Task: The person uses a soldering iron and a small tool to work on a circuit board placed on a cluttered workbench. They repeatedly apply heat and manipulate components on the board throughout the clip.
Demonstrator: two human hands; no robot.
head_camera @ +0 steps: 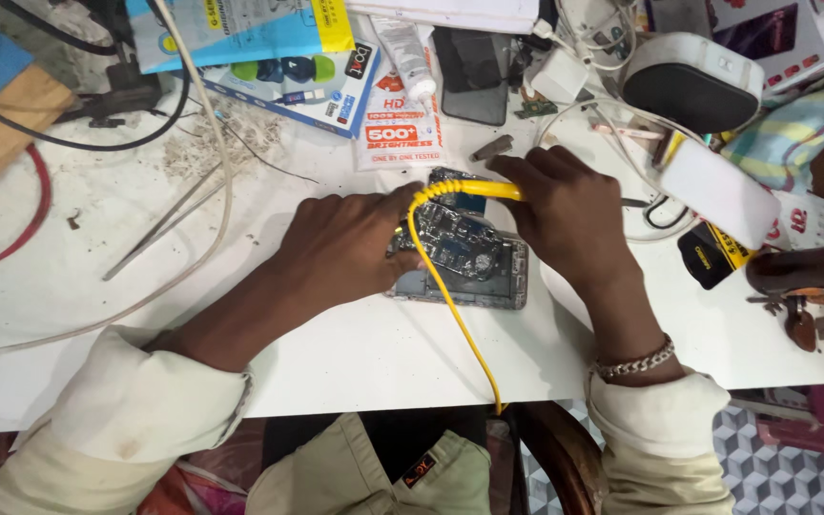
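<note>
Left hand (345, 243): palm down, fingers curled forward, fingertips pressed low at centre of view, thumb side hidden. Left forearm runs diagonally from lower left, bare from wrist to cream sleeve cuff.

Right hand (565, 205): knuckles up, fingers bent inward toward left hand, index and thumb pinched closed at tip. Right forearm comes up from lower right, nearly vertical, silver chain bracelet (633, 361) at wrist, cream sleeve below.

Hands near each other, fingertips almost meeting.

An opened grey smartphone with its circuit board exposed (469, 262) is lying flat near the middle of the white table. A yellow-handled tool with a coiled yellow cord (469, 191) is lying across its far end, the cord trailing toward the near edge.
</note>
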